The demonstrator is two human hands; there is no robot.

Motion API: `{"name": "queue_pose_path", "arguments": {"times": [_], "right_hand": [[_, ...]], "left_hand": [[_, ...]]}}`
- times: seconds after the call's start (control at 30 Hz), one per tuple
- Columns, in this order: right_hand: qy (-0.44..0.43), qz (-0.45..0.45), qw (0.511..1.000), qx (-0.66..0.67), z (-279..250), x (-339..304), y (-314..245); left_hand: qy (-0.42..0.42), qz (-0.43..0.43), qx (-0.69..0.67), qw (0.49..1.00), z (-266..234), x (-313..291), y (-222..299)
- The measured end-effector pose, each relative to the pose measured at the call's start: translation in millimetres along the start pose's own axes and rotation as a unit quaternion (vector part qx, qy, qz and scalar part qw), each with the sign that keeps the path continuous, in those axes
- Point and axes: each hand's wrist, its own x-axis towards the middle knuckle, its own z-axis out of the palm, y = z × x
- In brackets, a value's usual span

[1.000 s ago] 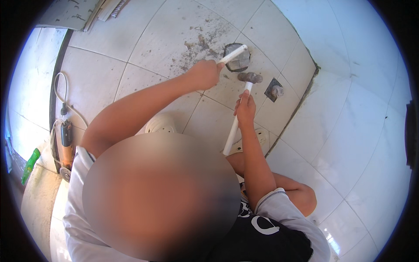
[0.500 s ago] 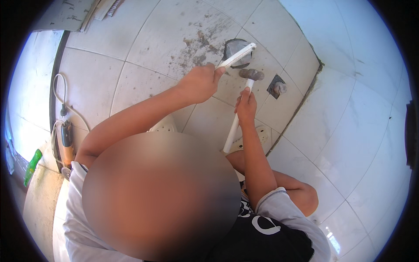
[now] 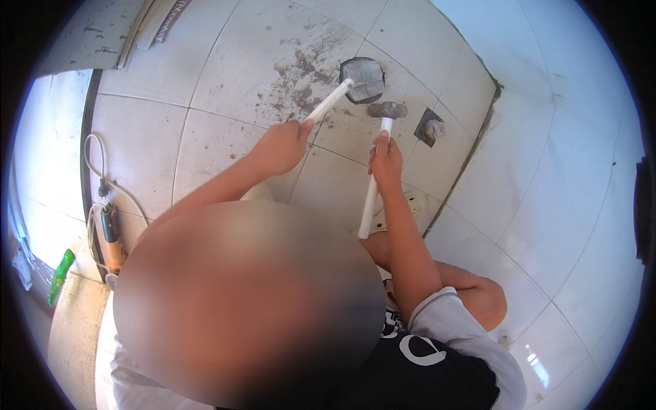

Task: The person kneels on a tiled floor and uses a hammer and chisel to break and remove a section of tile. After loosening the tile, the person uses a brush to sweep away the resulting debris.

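My left hand (image 3: 281, 147) is closed around one end of a slim white bar (image 3: 331, 100). The bar's far tip lies over the lower part of a roundish hole (image 3: 369, 71) cut in the floor tiles, where grey material shows inside. Whether the tip touches it I cannot tell. To the right, my right hand (image 3: 387, 164) grips a hammer (image 3: 387, 111) high on its white handle, close under the worn, dull metal head. The handle's free end points back toward my knee. Just right of the hammer head is a small square hole (image 3: 430, 127) with a pale crumpled wad in it.
Dark dirt and crumbs (image 3: 304, 65) are scattered left of the round hole. A corded orange-and-black power tool (image 3: 110, 229) lies at the left, with a green-handled tool (image 3: 61, 277) beyond it. A white tiled wall (image 3: 547, 137) rises on the right.
My left hand has drawn back to the left and nearer to me, so the bar's tip has moved from beyond the round hole to over it. The hammer has hardly moved.
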Motion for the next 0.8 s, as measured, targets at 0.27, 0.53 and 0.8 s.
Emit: {"name": "queue_pose_path", "arguments": {"times": [0.27, 0.53, 0.8], "right_hand": [[-0.015, -0.017, 1.0, -0.012, 2.1, -2.2, 1.3], [-0.017, -0.022, 1.0, -0.004, 0.0, -0.2, 3.3], [-0.004, -0.022, 0.999, -0.026, -1.0, 0.6, 2.2]], "left_hand": [[0.014, -0.001, 0.076, 0.997, 0.8, 1.4, -20.6], [0.015, -0.015, 0.041, 0.999, 1.7, 22.0, -20.5], [-0.001, -0.024, 0.031, 0.999, -0.6, 23.8, -17.5]]}}
